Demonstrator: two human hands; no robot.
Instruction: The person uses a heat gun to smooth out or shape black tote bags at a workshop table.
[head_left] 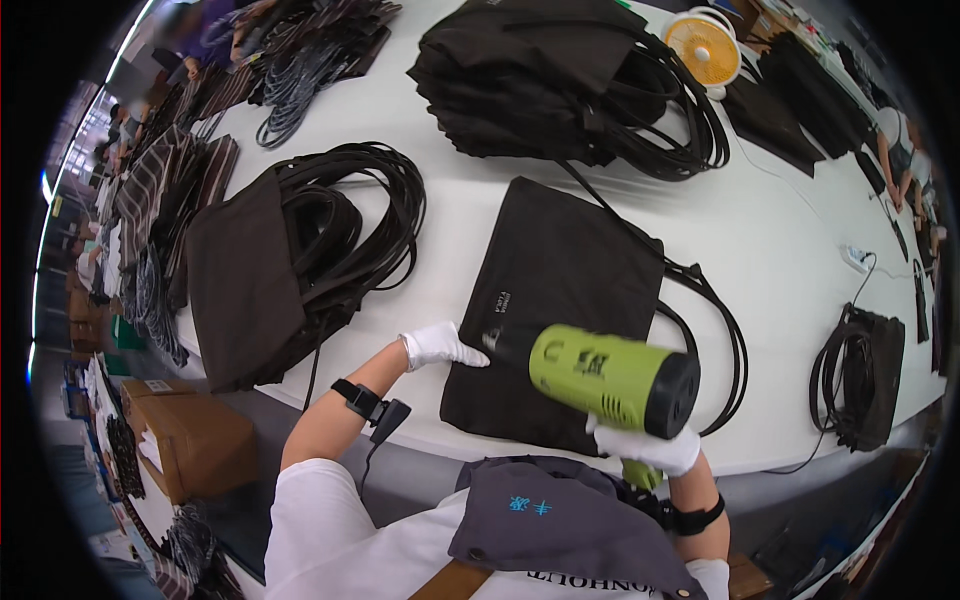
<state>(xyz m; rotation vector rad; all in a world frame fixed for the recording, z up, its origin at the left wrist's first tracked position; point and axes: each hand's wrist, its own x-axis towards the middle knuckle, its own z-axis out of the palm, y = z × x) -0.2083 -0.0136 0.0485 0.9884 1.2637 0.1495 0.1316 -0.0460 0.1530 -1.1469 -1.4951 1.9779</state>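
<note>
A dark brown tote bag (560, 280) lies flat on the white table in front of me, its handles (715, 300) looped out to the right. In a white glove, my left hand (440, 346) rests at the bag's left edge, fingers stretched out onto the fabric beside a small printed mark. My right hand (655, 445), gloved too, is closed round the handle of a green hot-air gun (600, 370). This tool is held above the bag's lower right part and hides some of it. Its black round rear end (675, 393) points to the right.
A tall pile of dark bags (540, 80) stands at the far side, another stack (250, 270) at left. Striped fabric pieces (150, 210) lie further left. A yellow fan (703, 50) stands at the back; a small dark bundle (865, 380) lies right. Other people work along both sides.
</note>
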